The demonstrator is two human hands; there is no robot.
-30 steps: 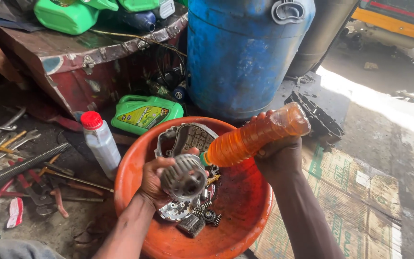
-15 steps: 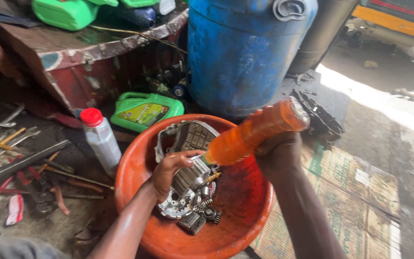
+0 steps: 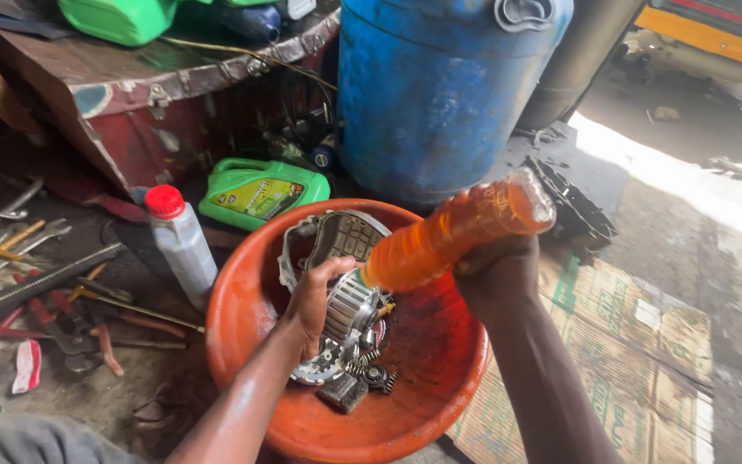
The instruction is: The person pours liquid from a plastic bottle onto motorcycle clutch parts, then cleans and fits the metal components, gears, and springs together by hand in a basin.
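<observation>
My right hand (image 3: 498, 273) is wrapped tight around a clear plastic bottle (image 3: 455, 230) of orange liquid, tipped mouth-down so its neck points at the ribbed metal drum (image 3: 349, 302) that my left hand (image 3: 313, 301) has hold of, fingers curled over its top edge, thumb hidden behind it. The drum sits inside the orange basin (image 3: 440, 378), low and left of centre, leaning on the other parts there. I judge that I am at the rinsing step, wetting the drum with the liquid; I cannot tell whether any stream is leaving the bottle mouth. The next move, as I see it, calls for turning the drum in my left hand so the liquid reaches every slot, while keeping the bottle aimed inside the rim so nothing spills on the cardboard (image 3: 637, 344) beside it. The drum is dull silver, slotted all round, and greasy; under it lies a toothed disc (image 3: 315, 371), a few small dark coil springs (image 3: 376, 375), and behind it a round plate with pale blocky pads (image 3: 345, 236). The basin is smooth plastic, stained dark inside. Beside it stand a white bottle with a red cap (image 3: 180, 242) and a flat green jug (image 3: 261, 193), with a big blue barrel (image 3: 440, 86) behind.
</observation>
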